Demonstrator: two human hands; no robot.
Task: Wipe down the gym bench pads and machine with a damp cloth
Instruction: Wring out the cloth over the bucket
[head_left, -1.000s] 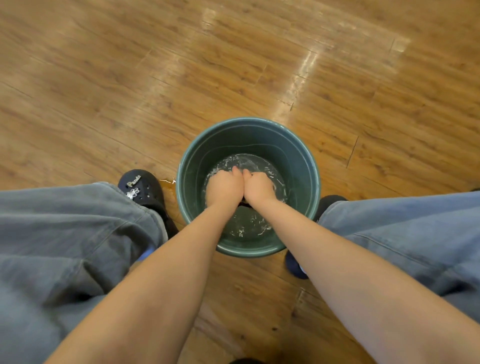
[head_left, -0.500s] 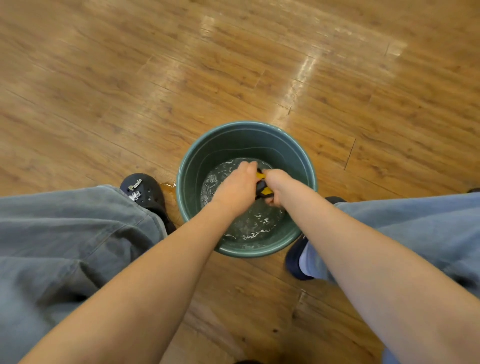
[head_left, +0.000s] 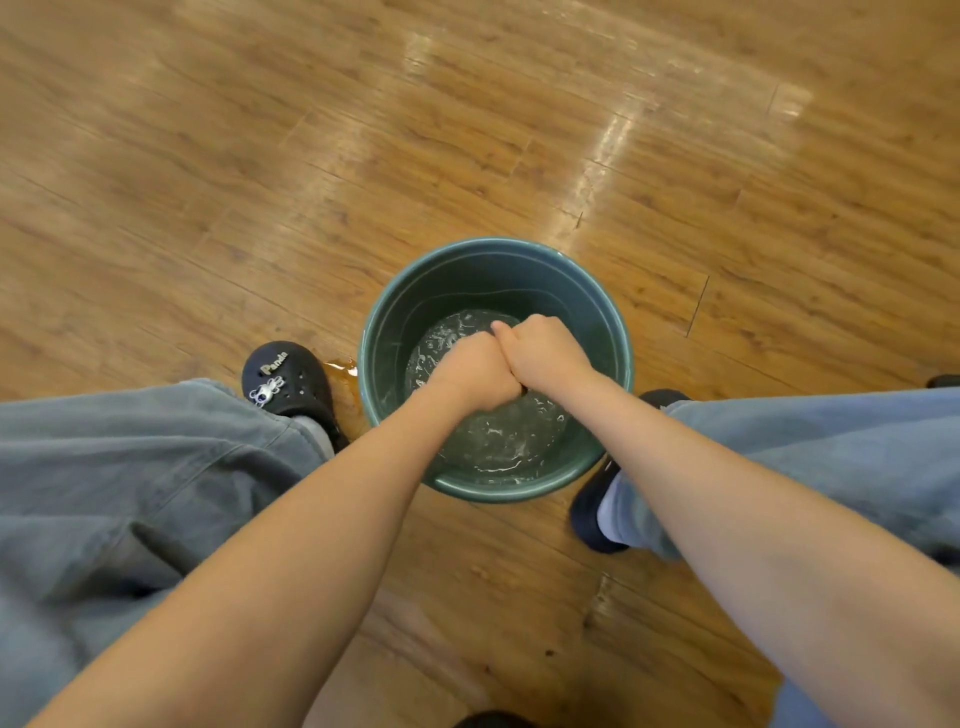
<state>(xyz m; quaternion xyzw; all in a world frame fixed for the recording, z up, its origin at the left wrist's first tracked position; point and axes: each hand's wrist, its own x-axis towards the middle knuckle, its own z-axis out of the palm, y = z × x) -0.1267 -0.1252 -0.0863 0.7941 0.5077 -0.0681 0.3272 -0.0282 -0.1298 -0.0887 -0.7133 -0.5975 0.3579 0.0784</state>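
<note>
Two hands meet over the green bucket (head_left: 387, 332), which stands on the wooden floor (head_left: 208, 182) between our feet. Our left hand (head_left: 475, 371) and right hand (head_left: 545, 353) are both balled into fists and pressed knuckle to knuckle above the rippled water (head_left: 498, 436). The cloth is hidden inside the fists; only a dark sliver shows where they meet, so we cannot tell what each grip is clamped on. A black clog (head_left: 291, 382) with charms sits just left of the bucket, and a small puddle (head_left: 343, 369) lies on the floor between the two. Grey trouser legs (head_left: 130, 467) frame both sides, and a dark shoe (head_left: 592, 512) sits near the bucket's right edge.
</note>
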